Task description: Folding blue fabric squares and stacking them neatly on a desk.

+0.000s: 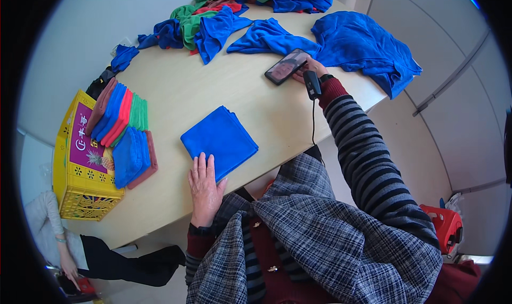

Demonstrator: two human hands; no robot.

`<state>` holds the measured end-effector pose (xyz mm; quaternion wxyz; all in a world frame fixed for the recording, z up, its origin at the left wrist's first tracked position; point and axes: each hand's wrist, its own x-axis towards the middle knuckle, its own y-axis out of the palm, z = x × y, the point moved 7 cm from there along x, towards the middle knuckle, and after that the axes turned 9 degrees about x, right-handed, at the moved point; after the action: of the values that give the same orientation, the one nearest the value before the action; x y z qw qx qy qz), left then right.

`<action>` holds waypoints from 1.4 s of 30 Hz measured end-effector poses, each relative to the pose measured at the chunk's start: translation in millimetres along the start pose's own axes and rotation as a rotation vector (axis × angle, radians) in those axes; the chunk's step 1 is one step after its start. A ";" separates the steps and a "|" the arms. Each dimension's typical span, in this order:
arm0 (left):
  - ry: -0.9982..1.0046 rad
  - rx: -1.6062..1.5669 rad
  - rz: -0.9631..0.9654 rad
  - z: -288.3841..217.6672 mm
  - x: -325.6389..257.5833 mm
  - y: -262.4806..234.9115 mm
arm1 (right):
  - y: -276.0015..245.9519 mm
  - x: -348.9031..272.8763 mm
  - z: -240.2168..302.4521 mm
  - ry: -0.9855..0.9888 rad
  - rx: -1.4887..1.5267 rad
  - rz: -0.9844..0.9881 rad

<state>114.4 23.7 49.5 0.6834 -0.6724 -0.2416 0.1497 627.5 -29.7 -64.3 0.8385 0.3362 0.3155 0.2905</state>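
A folded blue cloth [220, 138] lies on the table before me, roughly square with its layers showing along the right edge. My left hand [206, 191] rests flat on its near left corner, fingers stretched out. Farther off to the right, my right hand [313, 68] grips one end of a black smartphone [285, 68]; its screen is lit, and some of the fingers are hidden. A small black device [311, 85] with a cable sits at my right wrist.
Folded cloths [120, 117] in several colours stand stacked against a yellow plastic crate [90, 200] at the left. Unfolded cloths [213, 32] lie heaped at the far side, and a large blue cloth [362, 48] hangs over the right edge. Another person [64, 240] is at the lower left.
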 end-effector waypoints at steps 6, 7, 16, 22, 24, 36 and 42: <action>0.088 -0.022 -0.027 -16.2 15.7 -8.9 | -13.4 -37.3 41.2 -0.053 0.100 -0.073; 0.081 -0.020 -0.025 -16.8 17.7 -13.2 | -9.3 -41.6 39.9 -0.059 0.056 -0.036; 0.534 -0.264 -0.275 -109.0 72.1 -53.9 | 34.7 -95.5 -10.2 0.031 -0.227 0.026; 0.565 -0.199 -0.327 -128.7 82.1 -38.6 | 66.8 -135.6 -39.4 0.089 -0.301 0.065; 0.562 -0.139 -0.335 -130.2 80.3 -35.0 | 80.4 -146.6 -44.1 0.073 -0.351 0.113; 0.457 -0.172 -0.404 -114.9 73.4 -33.8 | 84.8 -147.0 -48.7 0.079 -0.411 0.115; 0.454 -0.157 -0.404 -116.0 75.9 -31.7 | 90.9 -154.5 -50.4 0.074 -0.405 0.108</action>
<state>235.9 -36.0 93.2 0.6819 -0.6777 -0.2224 -0.1620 468.3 -63.5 26.2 0.8601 0.1662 0.2627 0.4046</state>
